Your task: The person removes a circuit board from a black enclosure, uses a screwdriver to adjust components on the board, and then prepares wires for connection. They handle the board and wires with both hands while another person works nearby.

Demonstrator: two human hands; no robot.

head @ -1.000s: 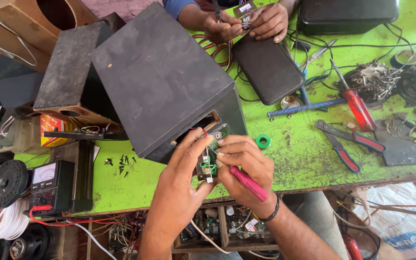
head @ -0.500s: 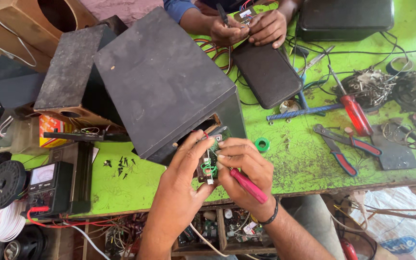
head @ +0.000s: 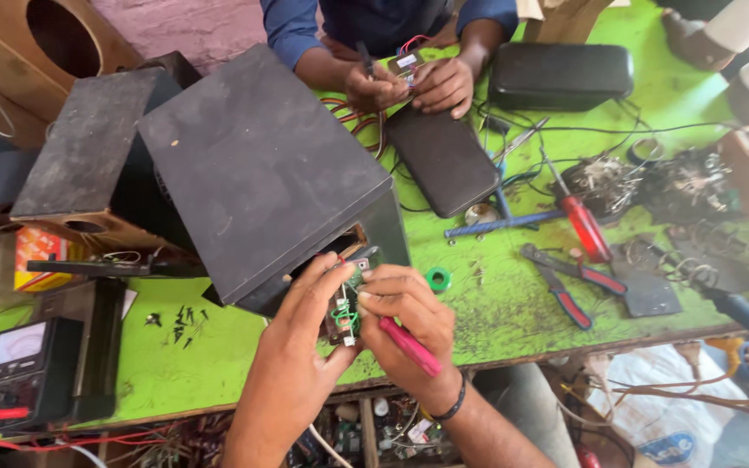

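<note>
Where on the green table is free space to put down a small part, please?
The bare green table between the green tape ring and the red-handled pliers is free. Another patch lies below the black speaker box, beside the scattered screws. The right side, around the wire tangle, is crowded.

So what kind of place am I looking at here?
Most likely an electronics repair workshop: a green workbench strewn with screwdrivers and pliers, a speaker cabinet opened up, and an analog multimeter at the side.

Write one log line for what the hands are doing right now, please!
left hand: steadies small circuit board | right hand: grips pink-handled tool, touches board | board: at opening of black speaker box | surface: green table
</note>
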